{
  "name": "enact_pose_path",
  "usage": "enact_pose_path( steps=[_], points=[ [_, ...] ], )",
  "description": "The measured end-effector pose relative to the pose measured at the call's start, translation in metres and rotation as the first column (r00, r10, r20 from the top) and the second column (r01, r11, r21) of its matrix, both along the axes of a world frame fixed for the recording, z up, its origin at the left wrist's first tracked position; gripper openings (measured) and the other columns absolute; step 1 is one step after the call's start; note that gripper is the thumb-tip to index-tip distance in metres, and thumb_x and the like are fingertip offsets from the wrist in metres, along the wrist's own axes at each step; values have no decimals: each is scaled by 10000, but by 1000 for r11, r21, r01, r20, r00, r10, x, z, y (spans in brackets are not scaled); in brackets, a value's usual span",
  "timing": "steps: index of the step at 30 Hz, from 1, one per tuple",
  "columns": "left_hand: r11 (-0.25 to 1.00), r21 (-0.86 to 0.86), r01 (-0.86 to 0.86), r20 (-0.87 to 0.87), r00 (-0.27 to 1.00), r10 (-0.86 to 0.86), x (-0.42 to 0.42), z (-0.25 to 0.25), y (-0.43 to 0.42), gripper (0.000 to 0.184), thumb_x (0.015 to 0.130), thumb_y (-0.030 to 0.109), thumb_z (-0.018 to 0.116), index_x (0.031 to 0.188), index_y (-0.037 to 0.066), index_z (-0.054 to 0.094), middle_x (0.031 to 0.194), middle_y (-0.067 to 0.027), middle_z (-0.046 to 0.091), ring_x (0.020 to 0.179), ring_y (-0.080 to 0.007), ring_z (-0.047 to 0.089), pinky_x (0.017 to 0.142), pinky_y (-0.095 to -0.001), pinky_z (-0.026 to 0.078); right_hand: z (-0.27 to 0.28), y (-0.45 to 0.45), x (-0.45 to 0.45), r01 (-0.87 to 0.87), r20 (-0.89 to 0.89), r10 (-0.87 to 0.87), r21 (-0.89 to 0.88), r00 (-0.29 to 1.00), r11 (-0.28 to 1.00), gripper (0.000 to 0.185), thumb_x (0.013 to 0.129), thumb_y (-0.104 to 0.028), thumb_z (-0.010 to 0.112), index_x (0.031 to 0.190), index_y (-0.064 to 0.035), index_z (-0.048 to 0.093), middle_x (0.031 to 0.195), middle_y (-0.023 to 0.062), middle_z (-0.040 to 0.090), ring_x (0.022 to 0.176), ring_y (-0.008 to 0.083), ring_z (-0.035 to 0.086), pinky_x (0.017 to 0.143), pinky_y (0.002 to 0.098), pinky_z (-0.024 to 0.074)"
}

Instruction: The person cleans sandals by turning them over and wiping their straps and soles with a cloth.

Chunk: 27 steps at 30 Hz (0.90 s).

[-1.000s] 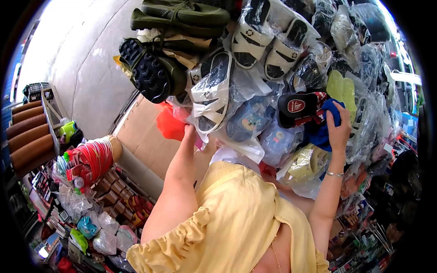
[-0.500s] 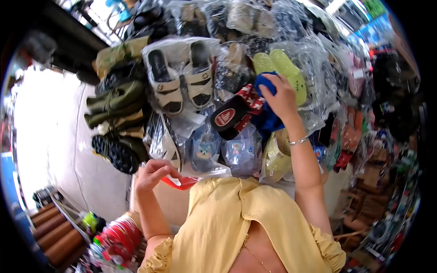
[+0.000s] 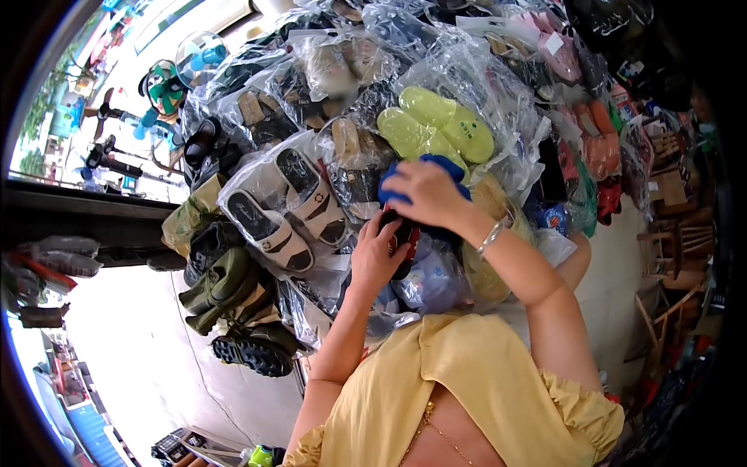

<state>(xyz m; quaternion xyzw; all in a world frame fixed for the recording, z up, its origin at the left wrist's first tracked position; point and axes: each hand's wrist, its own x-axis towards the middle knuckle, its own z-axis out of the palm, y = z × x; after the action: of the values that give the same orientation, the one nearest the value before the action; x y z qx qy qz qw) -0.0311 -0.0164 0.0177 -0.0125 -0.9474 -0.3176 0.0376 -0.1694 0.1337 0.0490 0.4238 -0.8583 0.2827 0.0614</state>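
Observation:
My right hand (image 3: 429, 194) is closed on a bunched blue cloth (image 3: 447, 165), which covers part of a black-and-red slipper (image 3: 408, 251). My left hand (image 3: 377, 254) grips that slipper from the near left side, with much of it hidden under my fingers. Just beyond the cloth lies a pair of lime-green slippers (image 3: 455, 132) on plastic wrapping. To the left of my hands sits a bagged pair of white-and-black slides (image 3: 272, 229). Close on the near side is a bagged bluish slipper (image 3: 432, 282).
Several more bagged shoes (image 3: 342, 66) are heaped at the back. Olive green shoes (image 3: 226, 288) stack along the left edge, beside a pale floor (image 3: 148, 350). Pink and coral footwear (image 3: 595, 140) lies on the right, with wooden chairs (image 3: 677, 241) further out.
My left hand has come up from the near left edge and taken hold of the black-and-red slipper. My right hand has brought the blue cloth over it. The view has turned.

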Motion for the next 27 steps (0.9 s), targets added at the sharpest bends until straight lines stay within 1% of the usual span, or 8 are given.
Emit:
enact_pose_path(
  steps=[2,7,9,13,18,21,23,27],
  points=[
    [997,54,-47,22,999,46,0,-2,0,492,765,253,759,1231,155,637,1379,-145,521,1200,-358,537,945,-424,498,-28,0,2,-48,46,48,16,998,999,265,808,-282,725,1047,-176,678,1091,146,621,949,329,626,847,427,510],
    [994,70,-81,-11,997,82,1,-5,3,493,749,242,772,1219,157,649,1365,-138,537,1195,-349,549,944,-410,501,-15,-2,-37,295,106,-289,-47,951,954,242,828,-274,708,1030,-143,685,978,134,639,864,354,654,751,442,535],
    [992,75,-100,-29,994,102,3,-6,3,493,744,238,775,1214,157,652,1363,-142,540,1191,-350,553,946,-408,501,3,-5,-29,255,-3,-258,-150,966,955,257,817,-273,718,1037,-146,678,986,135,632,875,352,648,746,437,531],
    [976,165,-139,0,990,141,5,-6,2,472,742,214,779,1192,122,666,1352,-144,558,1182,-358,571,978,-412,481,-20,-3,1,-111,8,111,21,994,994,301,798,-264,728,1082,-174,682,1109,177,617,999,362,619,882,440,498],
    [983,148,-110,-31,993,116,3,-9,4,472,730,233,786,1174,130,662,1346,-155,554,1182,-367,554,963,-414,486,-17,4,-38,285,131,-276,-62,952,956,305,823,-288,722,1088,-143,681,1050,168,639,942,376,634,806,445,521],
    [971,207,-121,-57,989,135,6,-15,-2,475,728,217,799,1166,92,666,1317,-176,575,1137,-369,590,927,-405,507,7,-2,-12,227,7,-228,-161,974,961,297,806,-286,730,1067,-151,685,1015,157,636,907,373,633,784,448,520],
    [958,258,-128,-12,991,136,6,-14,-5,474,730,213,797,1170,91,667,1324,-180,571,1116,-369,605,919,-400,511,-1,-3,6,-67,-67,64,-34,996,997,298,793,-275,736,1061,-155,685,998,154,633,893,374,630,776,451,517],
    [973,182,-145,10,989,146,5,-7,4,469,767,281,765,1200,133,663,1357,-153,558,1171,-366,577,967,-418,487,-23,4,-17,189,-10,-192,-139,981,972,295,811,-263,727,1081,-156,677,992,153,635,894,363,636,767,446,521]
  ],
)
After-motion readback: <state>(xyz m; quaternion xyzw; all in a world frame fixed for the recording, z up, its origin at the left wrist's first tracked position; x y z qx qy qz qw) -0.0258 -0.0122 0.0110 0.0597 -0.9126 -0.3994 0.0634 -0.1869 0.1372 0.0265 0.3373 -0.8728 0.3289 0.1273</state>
